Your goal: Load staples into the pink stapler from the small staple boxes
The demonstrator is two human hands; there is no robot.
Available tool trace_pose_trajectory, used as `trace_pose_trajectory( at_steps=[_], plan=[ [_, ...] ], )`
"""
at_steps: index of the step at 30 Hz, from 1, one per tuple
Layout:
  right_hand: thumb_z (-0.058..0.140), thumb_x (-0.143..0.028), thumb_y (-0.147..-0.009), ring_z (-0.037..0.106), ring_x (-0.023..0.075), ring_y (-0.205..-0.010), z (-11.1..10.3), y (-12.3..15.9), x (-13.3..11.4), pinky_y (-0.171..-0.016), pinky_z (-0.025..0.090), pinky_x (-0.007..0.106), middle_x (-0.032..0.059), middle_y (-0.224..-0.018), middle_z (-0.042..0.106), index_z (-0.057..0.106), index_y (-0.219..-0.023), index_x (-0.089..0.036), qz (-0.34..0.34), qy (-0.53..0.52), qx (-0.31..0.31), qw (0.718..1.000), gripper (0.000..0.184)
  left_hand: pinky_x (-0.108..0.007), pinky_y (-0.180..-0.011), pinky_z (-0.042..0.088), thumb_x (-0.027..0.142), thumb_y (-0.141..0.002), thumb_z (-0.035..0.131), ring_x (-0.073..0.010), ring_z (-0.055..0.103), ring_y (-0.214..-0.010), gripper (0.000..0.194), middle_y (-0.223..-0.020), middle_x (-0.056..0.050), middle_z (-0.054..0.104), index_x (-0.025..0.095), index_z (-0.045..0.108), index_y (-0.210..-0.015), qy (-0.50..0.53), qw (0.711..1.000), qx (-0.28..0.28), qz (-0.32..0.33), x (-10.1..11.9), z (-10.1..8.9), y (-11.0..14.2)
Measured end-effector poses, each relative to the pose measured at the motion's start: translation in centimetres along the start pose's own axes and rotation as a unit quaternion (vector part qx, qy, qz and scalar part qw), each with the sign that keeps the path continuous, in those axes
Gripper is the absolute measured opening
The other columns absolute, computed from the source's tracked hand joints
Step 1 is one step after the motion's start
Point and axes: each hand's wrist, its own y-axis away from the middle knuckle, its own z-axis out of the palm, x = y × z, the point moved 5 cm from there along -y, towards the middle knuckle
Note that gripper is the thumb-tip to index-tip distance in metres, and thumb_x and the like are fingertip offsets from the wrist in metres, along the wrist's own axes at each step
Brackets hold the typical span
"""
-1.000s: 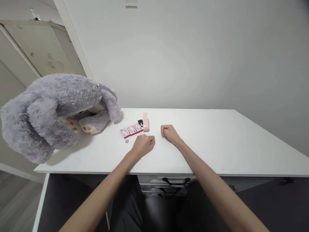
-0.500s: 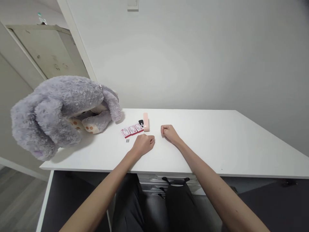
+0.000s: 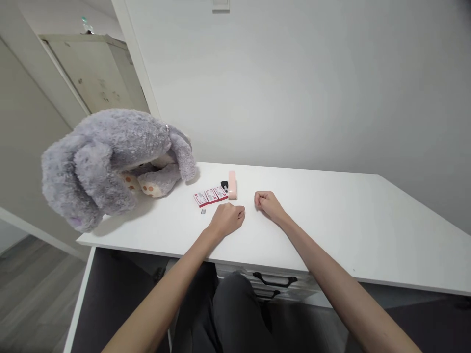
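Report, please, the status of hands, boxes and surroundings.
Left hand and right hand: fists, resting on white table. Three red-and-white boxes: side by side, beyond left hand. Plush toy: left of boxes.

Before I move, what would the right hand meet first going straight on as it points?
Probably the long pink object, ahead and left of the right hand, though depth is unclear.

Looks forward and down from the person's head, over the lap (image 3: 235,309) and white desk (image 3: 331,225). Faces the pale wall (image 3: 287,88) beyond. Sits near enough to take in both forearms (image 3: 167,294), with left hand (image 3: 227,219) and right hand (image 3: 270,206) close to mid-frame. Spreads wide, reaching a cabinet (image 3: 91,73) upper left and floor (image 3: 33,294) lower left. Leans slightly, sloping the desk's near edge downward to the right.
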Motion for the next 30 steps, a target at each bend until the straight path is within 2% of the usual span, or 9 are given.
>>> trace_pose_trajectory(
  at_steps=[7,18,30],
  plan=[
    [0.044,-0.024,-0.059,0.026,0.0112,-0.048,0.16,-0.20,0.28,-0.051,0.017,0.028,-0.0058,-0.050,0.037,0.050,-0.056,-0.024,0.012,-0.014,-0.022,1.000,0.007,-0.034,-0.060,0.015,0.014,-0.088,0.053,-0.0183,0.042,-0.052,0.028,-0.053,-0.002,0.050,0.021,0.052,-0.061,-0.005,1.000,-0.005,0.001,0.02,0.09,0.14],
    [0.043,-0.024,-0.065,0.035,0.0125,-0.050,0.44,0.33,0.09,-0.053,0.022,0.028,-0.0045,-0.050,0.045,0.056,-0.057,-0.023,0.018,0.040,-0.032,0.998,0.015,-0.034,-0.059,0.014,0.010,-0.086,0.053,-0.0161,0.038,-0.048,0.027,-0.051,0.000,0.047,0.021,0.051,-0.061,-0.007,1.000,-0.012,0.023,0.00,0.34,0.15],
    [0.043,-0.022,-0.069,0.039,0.0134,-0.052,0.94,0.61,-0.18,-0.054,0.025,0.028,-0.0035,-0.052,0.049,0.056,-0.058,-0.023,0.029,0.059,-0.037,0.997,0.017,-0.033,-0.057,0.012,0.006,-0.083,0.050,-0.0139,0.025,-0.045,0.027,-0.049,0.003,0.040,0.020,0.045,-0.061,-0.004,0.999,-0.008,0.047,-0.09,0.70,0.46]
  ],
)
